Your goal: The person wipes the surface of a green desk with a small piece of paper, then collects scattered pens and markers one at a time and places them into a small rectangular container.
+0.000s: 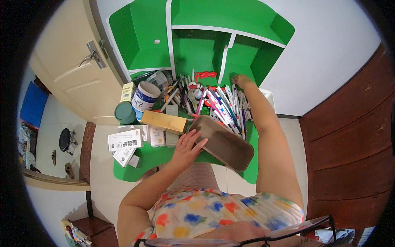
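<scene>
My left hand (189, 149) is at the near-left end of a long brown tray (226, 144), its fingers and thumb closed over the rim. The tray lies at a slant above the green desk and holds nothing visible. My right hand (242, 81) reaches to the back right, at the mouth of a green cubby beside the far ends of the pens. Its fingers point down and are mostly hidden, so what they touch does not show. A heap of markers and pens (224, 105) spreads between my hands. A tan oblong box (163, 122) lies just left of the tray.
White boxes (125, 140), a green-lidded container (125, 113) and a paper-tape roll or tub (146, 96) crowd the desk's left. Red plastic pieces (205, 75) lie at the back. The green shelf (230, 18) rises behind. A door (70, 61) stands left, a brown wooden panel (345, 144) right.
</scene>
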`<state>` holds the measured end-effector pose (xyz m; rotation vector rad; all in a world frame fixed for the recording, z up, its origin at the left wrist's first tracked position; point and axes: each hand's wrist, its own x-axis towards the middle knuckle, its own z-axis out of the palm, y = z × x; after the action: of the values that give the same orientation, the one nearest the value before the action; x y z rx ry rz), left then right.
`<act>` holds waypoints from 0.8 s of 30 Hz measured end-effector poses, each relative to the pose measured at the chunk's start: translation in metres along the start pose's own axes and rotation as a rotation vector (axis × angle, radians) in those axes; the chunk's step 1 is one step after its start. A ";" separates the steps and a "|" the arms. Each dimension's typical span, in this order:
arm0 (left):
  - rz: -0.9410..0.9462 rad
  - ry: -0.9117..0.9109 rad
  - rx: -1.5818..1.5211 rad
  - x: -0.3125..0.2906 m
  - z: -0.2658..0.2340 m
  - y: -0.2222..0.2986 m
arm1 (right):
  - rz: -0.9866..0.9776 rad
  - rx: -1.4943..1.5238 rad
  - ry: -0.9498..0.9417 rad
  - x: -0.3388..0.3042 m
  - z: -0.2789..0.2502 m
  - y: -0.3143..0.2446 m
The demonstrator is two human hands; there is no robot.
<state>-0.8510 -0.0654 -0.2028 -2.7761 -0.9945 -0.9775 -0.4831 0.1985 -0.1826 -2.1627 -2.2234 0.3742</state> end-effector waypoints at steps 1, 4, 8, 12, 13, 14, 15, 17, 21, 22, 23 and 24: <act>0.002 0.000 0.002 -0.001 0.000 0.000 | 0.128 -0.156 0.035 -0.001 -0.001 0.007; 0.021 0.017 -0.019 -0.001 0.000 0.000 | 0.475 -0.235 0.047 -0.004 -0.002 0.017; 0.017 0.003 -0.019 -0.004 -0.004 0.000 | 0.418 -0.338 0.005 -0.014 -0.003 0.005; 0.006 0.038 -0.035 -0.011 0.000 -0.002 | 0.205 -0.294 0.063 -0.017 0.002 -0.030; 0.009 0.040 -0.042 -0.009 0.000 -0.001 | 0.121 -0.274 0.084 -0.015 0.003 -0.029; 0.015 0.041 -0.048 -0.007 0.000 0.001 | 0.097 -0.269 0.140 -0.013 0.007 -0.028; 0.019 0.032 -0.064 -0.003 -0.001 0.002 | 0.106 -0.273 0.147 -0.013 0.014 -0.017; 0.029 0.037 -0.072 0.002 -0.003 0.005 | 0.015 -0.272 0.204 -0.017 0.011 0.002; 0.032 0.085 -0.101 -0.006 -0.005 -0.001 | 0.066 -0.104 0.385 -0.039 -0.003 -0.023; 0.008 0.093 -0.090 -0.012 -0.011 -0.001 | 0.016 -0.085 0.466 -0.049 -0.009 -0.041; 0.001 0.104 -0.091 -0.014 -0.016 0.001 | -0.016 -0.070 0.554 -0.059 -0.016 -0.050; -0.001 0.075 -0.094 -0.017 -0.016 0.000 | -0.035 -0.080 0.622 -0.066 -0.021 -0.056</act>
<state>-0.8700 -0.0781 -0.1997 -2.7894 -0.9638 -1.1486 -0.5319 0.1360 -0.1419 -1.9086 -1.9305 -0.3512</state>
